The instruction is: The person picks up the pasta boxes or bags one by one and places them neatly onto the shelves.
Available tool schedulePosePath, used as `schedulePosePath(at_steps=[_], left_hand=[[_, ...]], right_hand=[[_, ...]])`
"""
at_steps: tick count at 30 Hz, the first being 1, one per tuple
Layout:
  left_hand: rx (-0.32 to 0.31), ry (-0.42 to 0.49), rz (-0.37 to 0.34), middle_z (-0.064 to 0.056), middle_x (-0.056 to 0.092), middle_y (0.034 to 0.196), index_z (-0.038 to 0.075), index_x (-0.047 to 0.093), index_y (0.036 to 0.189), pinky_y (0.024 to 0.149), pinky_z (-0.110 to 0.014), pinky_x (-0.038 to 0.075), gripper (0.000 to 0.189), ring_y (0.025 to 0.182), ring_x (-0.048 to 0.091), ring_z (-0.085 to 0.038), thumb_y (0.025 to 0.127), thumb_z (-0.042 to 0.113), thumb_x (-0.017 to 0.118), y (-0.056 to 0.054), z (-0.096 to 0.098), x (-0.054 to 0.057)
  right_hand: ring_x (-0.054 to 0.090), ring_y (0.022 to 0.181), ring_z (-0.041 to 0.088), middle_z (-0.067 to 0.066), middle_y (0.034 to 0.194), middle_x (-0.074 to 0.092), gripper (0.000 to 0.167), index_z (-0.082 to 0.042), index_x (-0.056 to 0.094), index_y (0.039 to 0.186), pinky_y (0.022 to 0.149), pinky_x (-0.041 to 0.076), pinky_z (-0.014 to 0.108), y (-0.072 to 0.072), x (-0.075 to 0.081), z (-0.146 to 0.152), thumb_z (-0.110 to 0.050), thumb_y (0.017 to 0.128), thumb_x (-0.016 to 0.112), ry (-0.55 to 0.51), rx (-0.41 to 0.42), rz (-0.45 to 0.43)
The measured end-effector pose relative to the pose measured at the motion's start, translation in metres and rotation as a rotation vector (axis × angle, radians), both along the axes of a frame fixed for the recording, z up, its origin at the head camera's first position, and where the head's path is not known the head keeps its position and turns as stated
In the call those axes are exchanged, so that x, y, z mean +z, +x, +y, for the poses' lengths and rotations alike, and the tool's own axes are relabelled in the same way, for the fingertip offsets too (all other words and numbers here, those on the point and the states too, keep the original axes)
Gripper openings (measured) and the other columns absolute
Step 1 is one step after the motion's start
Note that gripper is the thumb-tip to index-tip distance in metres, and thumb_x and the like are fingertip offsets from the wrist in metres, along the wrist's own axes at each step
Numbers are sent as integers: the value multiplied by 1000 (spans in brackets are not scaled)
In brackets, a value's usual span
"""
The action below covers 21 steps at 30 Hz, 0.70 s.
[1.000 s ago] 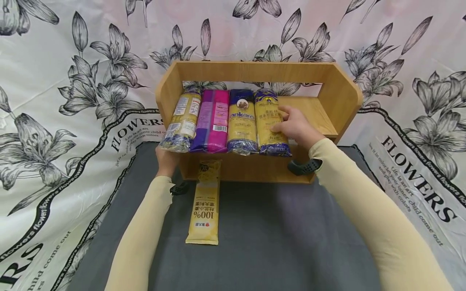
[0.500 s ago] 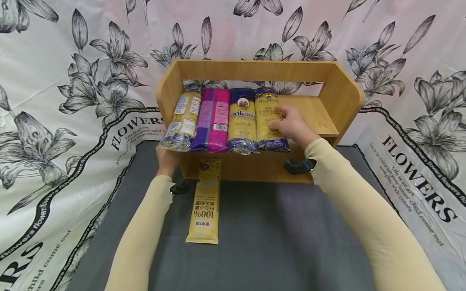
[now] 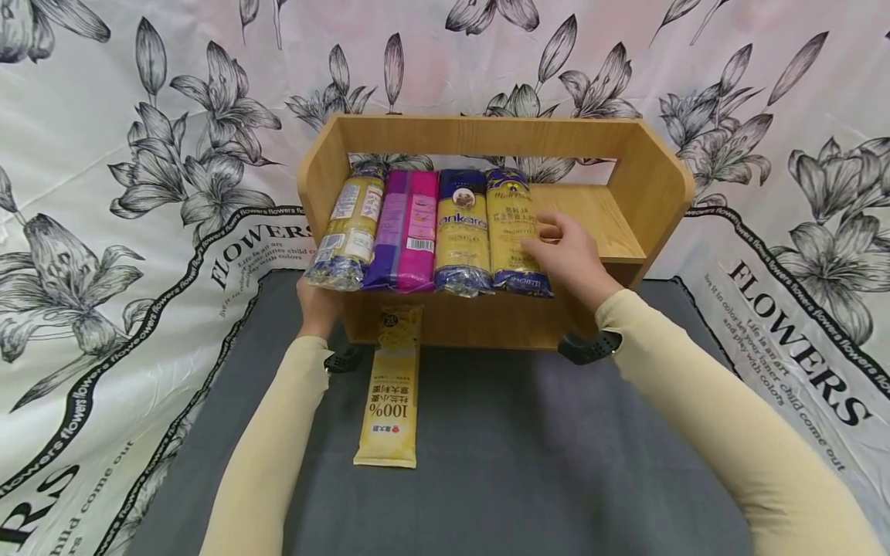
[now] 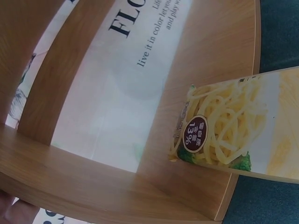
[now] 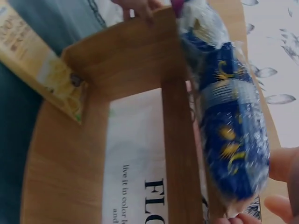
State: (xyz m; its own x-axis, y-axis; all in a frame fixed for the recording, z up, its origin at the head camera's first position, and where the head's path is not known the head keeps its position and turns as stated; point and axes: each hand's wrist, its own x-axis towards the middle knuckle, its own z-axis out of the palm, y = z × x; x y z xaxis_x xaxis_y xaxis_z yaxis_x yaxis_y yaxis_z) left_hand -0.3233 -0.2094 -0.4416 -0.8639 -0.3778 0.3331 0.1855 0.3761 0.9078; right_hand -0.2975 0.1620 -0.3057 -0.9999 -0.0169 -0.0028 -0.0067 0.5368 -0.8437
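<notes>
In the head view, a yellow spaghetti pack (image 3: 515,232) with blue ends lies at the right of a row on the wooden shelf (image 3: 487,137). My right hand (image 3: 572,255) is at its right edge, thumb and fingers loosely bent and not wrapped round it; the right wrist view shows fingers (image 5: 280,163) near the blue plastic end. My left hand (image 3: 320,309) holds the shelf's left side panel low down, its fingers mostly hidden. Left of the spaghetti pack lie an "ankara" pasta pack (image 3: 462,232), a pink-purple pack (image 3: 405,232) and another yellow pack (image 3: 350,230).
A long yellow noodle pack (image 3: 389,394) lies partly in the lower compartment and sticks out over the grey cloth (image 3: 528,455). Bare shelf board (image 3: 591,216) shows right of the row. A flower-print sheet (image 3: 208,139) hangs behind.
My right hand has drawn back slightly to the right, its fingers off the top of the right-hand spaghetti pack. The left hand and the other packs have stayed in place.
</notes>
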Motion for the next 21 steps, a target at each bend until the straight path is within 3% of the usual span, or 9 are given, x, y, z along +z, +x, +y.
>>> schedulePosePath(at_steps=[3, 8, 14, 21], left_hand=[[5, -1, -2, -24, 63, 137, 0, 58, 141, 108, -48, 47, 53, 124, 61, -36, 93, 20, 65, 0, 0, 2], [-6, 26, -9, -23, 63, 138, 0, 57, 142, 110, -48, 46, 54, 126, 60, -35, 92, 19, 66, 1, -1, 4], [-15, 59, -18, -21, 62, 140, 2, 56, 143, 109, -45, 47, 52, 126, 59, -32, 95, 20, 64, 1, 0, 3], [-24, 98, -23, -21, 64, 137, 1, 58, 140, 102, -40, 48, 49, 118, 60, -27, 95, 19, 63, 1, 1, 1]], right_hand=[[57, 113, 26, 19, 132, 57, 59, -9, 46, 151, 94, 49, 34, 9, -5, 8, -32, 99, 61, 22, -32, 50], [58, 89, 17, 12, 117, 58, 51, -7, 52, 142, 70, 53, 21, 20, -22, 24, -39, 103, 55, 7, -63, 45], [60, 89, 15, 11, 115, 58, 48, -3, 54, 135, 68, 55, 21, 26, -50, 42, -41, 107, 46, -4, -60, -35], [59, 88, 15, 14, 121, 58, 46, -2, 53, 139, 68, 55, 23, 33, -87, 49, -34, 107, 49, -4, -36, -143]])
